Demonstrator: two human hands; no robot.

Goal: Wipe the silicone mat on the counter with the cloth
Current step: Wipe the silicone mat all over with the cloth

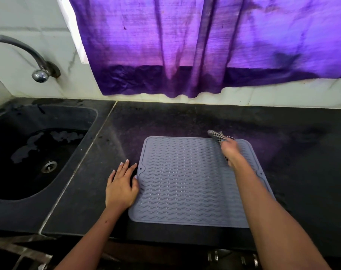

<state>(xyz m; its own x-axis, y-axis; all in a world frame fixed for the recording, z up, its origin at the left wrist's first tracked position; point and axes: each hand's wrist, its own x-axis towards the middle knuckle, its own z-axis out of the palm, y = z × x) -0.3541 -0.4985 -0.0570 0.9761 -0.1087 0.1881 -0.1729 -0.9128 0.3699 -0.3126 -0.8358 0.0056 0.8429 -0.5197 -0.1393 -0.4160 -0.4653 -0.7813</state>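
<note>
On the dark counter (pixel 185 117), right of the sink (pixel 39 152), lies the grey mat (pixel 185 182), flat and near the front edge. At its far right corner the right hand (pixel 229 150) is closed around a checked cloth (pixel 219 136), whose loose end trails off the mat's far edge onto the counter. The hand is blurred, so how much cloth lies under the palm cannot be told. The right arm reaches out long and nearly straight over the mat's right side.

The left hand (pixel 122 184) rests flat and open at the mat's left edge, fingers spread on the counter and thumb touching the rim, holding nothing.

Wiping looks to be under way at the far edge. To do it well, the cloth should likely be pressed flat and drawn along the wavy ridges, row by row toward the front edge, while the left hand pins the mat so it does not slide.
</note>
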